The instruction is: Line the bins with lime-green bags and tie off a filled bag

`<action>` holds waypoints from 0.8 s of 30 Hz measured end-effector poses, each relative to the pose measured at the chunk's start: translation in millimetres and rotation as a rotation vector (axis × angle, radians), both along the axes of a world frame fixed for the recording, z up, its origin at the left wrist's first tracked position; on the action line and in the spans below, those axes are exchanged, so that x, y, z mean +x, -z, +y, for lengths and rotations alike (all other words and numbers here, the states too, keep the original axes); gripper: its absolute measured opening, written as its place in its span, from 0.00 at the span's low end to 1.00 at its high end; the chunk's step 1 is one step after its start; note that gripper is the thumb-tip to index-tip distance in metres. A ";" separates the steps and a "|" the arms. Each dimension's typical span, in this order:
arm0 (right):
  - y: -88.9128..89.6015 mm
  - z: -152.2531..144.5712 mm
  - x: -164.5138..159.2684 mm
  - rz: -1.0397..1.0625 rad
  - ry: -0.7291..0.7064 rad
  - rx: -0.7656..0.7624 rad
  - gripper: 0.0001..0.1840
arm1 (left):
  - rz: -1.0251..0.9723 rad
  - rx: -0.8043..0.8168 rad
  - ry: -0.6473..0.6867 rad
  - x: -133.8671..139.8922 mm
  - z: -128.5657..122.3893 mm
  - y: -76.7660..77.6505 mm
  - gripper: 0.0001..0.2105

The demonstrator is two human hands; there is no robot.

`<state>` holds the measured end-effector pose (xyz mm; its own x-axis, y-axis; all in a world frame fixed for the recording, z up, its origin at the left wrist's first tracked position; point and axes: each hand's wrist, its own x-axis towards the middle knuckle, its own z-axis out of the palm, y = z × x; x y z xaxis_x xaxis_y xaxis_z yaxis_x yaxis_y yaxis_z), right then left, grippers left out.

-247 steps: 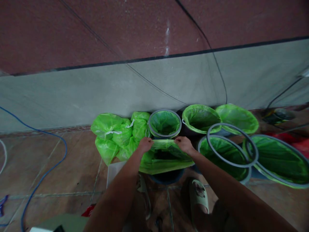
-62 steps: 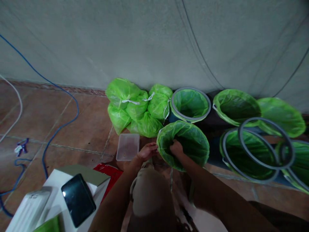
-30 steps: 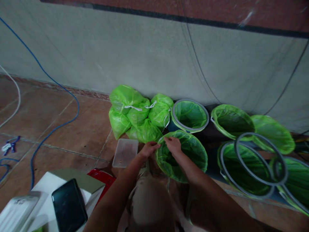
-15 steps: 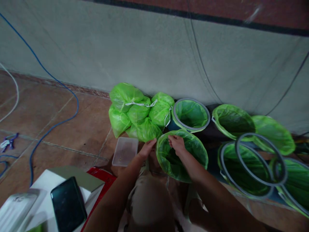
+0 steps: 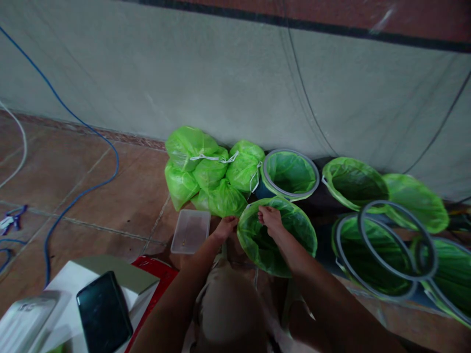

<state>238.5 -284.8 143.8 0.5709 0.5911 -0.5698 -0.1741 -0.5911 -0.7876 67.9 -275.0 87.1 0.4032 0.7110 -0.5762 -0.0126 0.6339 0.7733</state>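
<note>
Below me stands a round bin lined with a green bag [image 5: 257,257], its liner folded out over the rim. My right hand [image 5: 271,219] is closed in a pinch over the bin's opening, close to its far left side; whatever is in those fingers is too small to make out. Just outside the left rim, my left hand [image 5: 225,228] has its fingers pressed together, and what they pinch, if anything, does not show. Several filled green bags [image 5: 206,169] with white drawstrings are piled beyond my left hand. A clear plastic container [image 5: 191,231] lies to its left.
More lined bins [image 5: 292,171] stand along the wall and to the right, with a loose grey ring [image 5: 397,206] over some. At lower left, a black phone [image 5: 104,311] rests on a white box [image 5: 66,279]. A blue cable [image 5: 84,192] crosses the floor.
The fingers of my left hand have drawn in and dropped slightly beside the rim. My right hand stays almost in place over the bin. The view has shifted a little.
</note>
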 end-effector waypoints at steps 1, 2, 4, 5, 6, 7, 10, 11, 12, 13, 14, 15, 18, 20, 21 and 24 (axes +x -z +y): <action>0.0 -2.7 2.7 -0.033 -0.031 0.003 0.11 | 0.044 0.041 -0.010 -0.2 2.7 -0.3 0.11; -0.5 -6.2 7.5 -0.095 -0.061 0.022 0.11 | 0.103 0.097 -0.023 -0.5 6.4 -1.1 0.10; -3.9 -14.2 24.8 -0.299 -0.091 0.111 0.13 | 0.217 0.212 -0.049 -0.3 16.9 -5.2 0.08; -6.7 -18.3 37.3 -0.423 -0.087 0.167 0.14 | 0.255 0.266 -0.057 1.3 23.3 -9.1 0.07; -10.2 -22.1 51.7 -0.547 -0.071 0.214 0.16 | 0.284 0.324 -0.053 4.4 30.2 -14.5 0.07; -13.8 -25.2 67.4 -0.662 -0.048 0.239 0.18 | 0.300 0.387 -0.037 9.5 37.4 -21.5 0.07; -21.2 -29.7 112.3 -0.895 -0.039 0.124 0.21 | 0.412 0.635 0.114 38.0 57.6 -48.6 0.10; -21.1 -29.7 123.6 -0.927 -0.073 0.058 0.21 | 0.497 0.720 0.201 51.0 63.2 -57.6 0.12; -19.3 -29.2 132.3 -0.938 -0.128 0.003 0.21 | 0.577 0.788 0.285 65.0 68.0 -65.5 0.14; -16.1 -28.3 138.2 -0.935 -0.199 -0.034 0.21 | 0.644 0.838 0.377 79.2 72.0 -71.5 0.15; -11.8 -27.4 141.7 -0.925 -0.275 -0.054 0.20 | 0.706 0.877 0.462 92.7 75.2 -75.4 0.17; -6.6 -26.7 143.2 -0.913 -0.347 -0.065 0.20 | 0.757 0.904 0.539 105.0 77.5 -76.9 0.18; 8.7 -26.6 143.5 -0.887 -0.515 -0.099 0.20 | 0.879 0.939 0.715 128.9 79.4 -70.3 0.19; 15.4 -28.7 145.3 -0.878 -0.596 -0.121 0.21 | 0.927 0.973 0.769 132.5 77.1 -61.9 0.19; 17.4 -30.3 147.3 -0.871 -0.636 -0.117 0.22 | 0.935 1.004 0.784 131.3 75.5 -58.3 0.20; 19.5 -35.1 155.0 -0.855 -0.740 -0.084 0.19 | 0.919 1.106 0.834 122.1 71.3 -53.4 0.20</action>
